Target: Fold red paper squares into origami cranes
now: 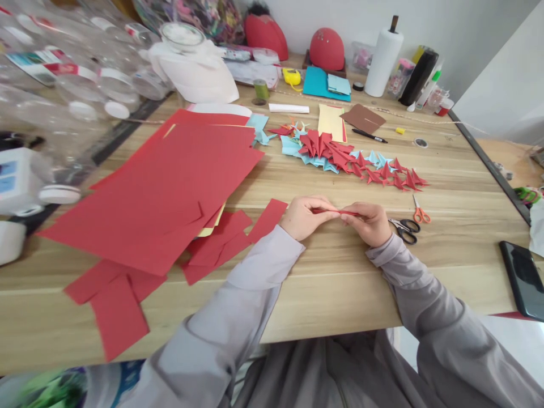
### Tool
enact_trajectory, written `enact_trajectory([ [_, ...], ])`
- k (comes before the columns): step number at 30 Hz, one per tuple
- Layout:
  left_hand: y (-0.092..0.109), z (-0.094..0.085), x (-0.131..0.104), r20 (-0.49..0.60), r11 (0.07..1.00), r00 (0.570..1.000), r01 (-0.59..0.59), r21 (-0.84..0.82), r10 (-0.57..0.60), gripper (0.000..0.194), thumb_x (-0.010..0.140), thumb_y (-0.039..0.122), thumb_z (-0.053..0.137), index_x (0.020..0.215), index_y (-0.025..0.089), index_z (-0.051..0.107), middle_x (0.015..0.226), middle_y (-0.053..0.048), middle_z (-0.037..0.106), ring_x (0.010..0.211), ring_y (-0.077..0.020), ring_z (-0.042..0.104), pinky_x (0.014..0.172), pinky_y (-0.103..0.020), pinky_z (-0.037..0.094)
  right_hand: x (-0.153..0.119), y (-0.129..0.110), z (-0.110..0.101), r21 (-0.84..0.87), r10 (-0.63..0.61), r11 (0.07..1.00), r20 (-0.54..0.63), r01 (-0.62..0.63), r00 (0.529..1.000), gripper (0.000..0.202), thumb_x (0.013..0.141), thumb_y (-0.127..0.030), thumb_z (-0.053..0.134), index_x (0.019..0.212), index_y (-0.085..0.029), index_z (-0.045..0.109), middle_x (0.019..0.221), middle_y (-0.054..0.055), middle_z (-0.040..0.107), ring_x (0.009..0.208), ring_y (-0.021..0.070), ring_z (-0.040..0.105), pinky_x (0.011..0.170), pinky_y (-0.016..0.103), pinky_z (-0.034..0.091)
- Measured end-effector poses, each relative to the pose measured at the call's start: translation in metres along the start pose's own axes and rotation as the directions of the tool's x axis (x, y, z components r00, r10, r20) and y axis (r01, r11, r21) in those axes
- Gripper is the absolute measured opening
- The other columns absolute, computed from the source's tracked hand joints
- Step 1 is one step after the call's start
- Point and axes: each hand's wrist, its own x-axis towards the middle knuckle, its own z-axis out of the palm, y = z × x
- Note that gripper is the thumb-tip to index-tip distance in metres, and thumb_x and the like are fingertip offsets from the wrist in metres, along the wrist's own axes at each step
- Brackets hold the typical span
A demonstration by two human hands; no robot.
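Note:
My left hand and my right hand meet over the middle of the table, both pinching a narrow folded piece of red paper. Fingers cover most of it, so its full shape is hidden. Beyond my hands lie folded red paper pieces with pointed tips, mixed with light blue ones. Loose red paper strips rest left of my left hand. Black-handled scissors lie just right of my right hand, with small orange-handled scissors behind them.
Large red paper sheets cover the table's left part. Plastic bottles crowd the far left. A phone lies at the right edge. A white bottle, a black bottle and a yellow tape measure stand at the back.

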Motion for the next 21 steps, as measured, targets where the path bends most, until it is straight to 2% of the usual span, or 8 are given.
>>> enact_trajectory([
  [7, -0.0004, -0.0021, 0.0012, 0.034, 0.999, 0.999, -0.032, -0.013, 0.032, 0.012, 0.067, 0.029, 0.069, 0.064, 0.018, 0.071, 0.069, -0.003, 0.066, 0.066, -0.0142, 0.059, 0.067, -0.027, 0.045, -0.0024, 0.0016, 0.0011, 0.029, 0.023, 0.999, 0.001, -0.023, 1.0, 0.019, 0.077, -0.035, 0.065, 0.077, -0.018, 0.072, 0.059, 0.002, 0.067, 0.051, 0.0113, 0.06, 0.052, 0.024, 0.049],
  [14, 0.0023, -0.0007, 0.0006, -0.009, 0.997, 0.998, -0.066, 0.027, 0.066, 0.012, 0.068, 0.028, 0.069, 0.062, 0.018, 0.07, 0.066, -0.003, 0.064, 0.065, -0.0138, 0.058, 0.066, -0.027, 0.045, -0.0015, 0.0008, 0.0034, 0.106, 0.072, 0.992, 0.007, -0.072, 0.997, 0.019, 0.074, -0.035, 0.067, 0.08, -0.017, 0.071, 0.066, 0.003, 0.069, 0.053, 0.0122, 0.062, 0.054, 0.025, 0.052],
  [21, 0.0011, -0.0037, 0.001, 0.004, 0.999, 0.999, 0.044, 0.022, -0.044, 0.015, 0.066, 0.032, 0.071, 0.067, 0.017, 0.072, 0.07, -0.004, 0.069, 0.068, -0.0152, 0.061, 0.066, -0.026, 0.046, -0.0006, 0.0061, 0.0044, 0.256, 0.171, 0.953, -0.017, -0.161, 0.985, 0.019, 0.073, -0.035, 0.069, 0.076, -0.016, 0.071, 0.061, 0.002, 0.067, 0.05, 0.0118, 0.061, 0.051, 0.025, 0.053],
])
